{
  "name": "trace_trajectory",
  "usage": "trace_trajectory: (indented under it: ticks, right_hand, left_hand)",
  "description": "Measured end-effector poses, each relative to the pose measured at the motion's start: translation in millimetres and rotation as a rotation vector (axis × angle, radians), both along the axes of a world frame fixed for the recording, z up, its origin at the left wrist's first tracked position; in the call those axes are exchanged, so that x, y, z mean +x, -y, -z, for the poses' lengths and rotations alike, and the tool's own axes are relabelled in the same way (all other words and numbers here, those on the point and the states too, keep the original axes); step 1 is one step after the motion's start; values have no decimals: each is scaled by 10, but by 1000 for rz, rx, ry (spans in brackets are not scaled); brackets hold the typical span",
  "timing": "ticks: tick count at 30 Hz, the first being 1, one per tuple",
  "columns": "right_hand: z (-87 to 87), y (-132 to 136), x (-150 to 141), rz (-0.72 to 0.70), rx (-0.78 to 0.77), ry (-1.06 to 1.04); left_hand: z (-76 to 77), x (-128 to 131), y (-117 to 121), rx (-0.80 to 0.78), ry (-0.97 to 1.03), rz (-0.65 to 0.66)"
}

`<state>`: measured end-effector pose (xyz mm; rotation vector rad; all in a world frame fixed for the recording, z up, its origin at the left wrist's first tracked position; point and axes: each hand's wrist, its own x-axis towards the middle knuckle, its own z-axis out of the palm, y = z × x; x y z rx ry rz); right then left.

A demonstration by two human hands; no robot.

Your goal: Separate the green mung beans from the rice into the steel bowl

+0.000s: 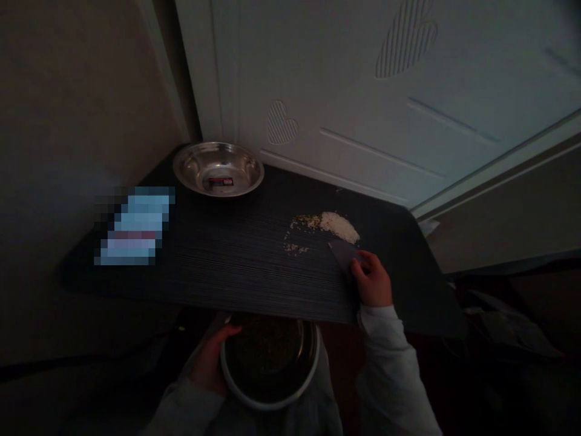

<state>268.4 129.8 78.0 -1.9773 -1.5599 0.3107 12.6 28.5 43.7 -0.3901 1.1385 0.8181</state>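
Note:
My right hand (371, 278) pinches a thin, flat, dark scraper-like piece (344, 254) whose edge rests on the table beside a pile of pale grains (338, 225). Greenish grains (308, 220) lie along the pile's left end, and a few loose pale grains (296, 248) are scattered nearer to me. Below the table's front edge, my left hand (214, 357) grips the left rim of a round bowl (313, 375) at my lap, thumb over the rim. Dark greenish contents fill its bottom; dim light hides their kind.
On the dark table (254, 266), a shiny steel basin (218, 189) with a label inside stands at the back left. A blurred-out bright screen (136, 227) lies at the left. A white panel with heart shapes (308, 72) rises behind the table's back edge.

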Motion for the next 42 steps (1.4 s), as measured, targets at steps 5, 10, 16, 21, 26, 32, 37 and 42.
trace_trajectory:
  ticks: [5, 10, 16, 21, 26, 32, 37, 42]
  right_hand:
    - [-8, -53, 9, -14, -5, 53]
    - [26, -59, -4, 3, 31, 29]
    - [56, -44, 1, 9, 37, 33]
    - [63, -41, 2, -2, 63, 34]
    - [64, -31, -3, -2, 60, -24]
    - [50, -12, -8, -13, 73, -107]
    - [7, 63, -120, -59, 73, -331]
    - [-17, 129, -314, -165, 20, -437]
  left_hand:
    - [-11, 6, 2, 22, -21, 8]
    - [58, 4, 17, 112, -12, -21]
    - [99, -2, 4, 81, 28, 8]
    - [70, 13, 1, 58, -54, 32]
    - [85, 28, -14, 83, -33, 29]
    - [97, 38, -18, 73, -33, 78]
    - [43, 42, -40, 99, -25, 29]
    - [25, 50, -72, 82, 10, 31]
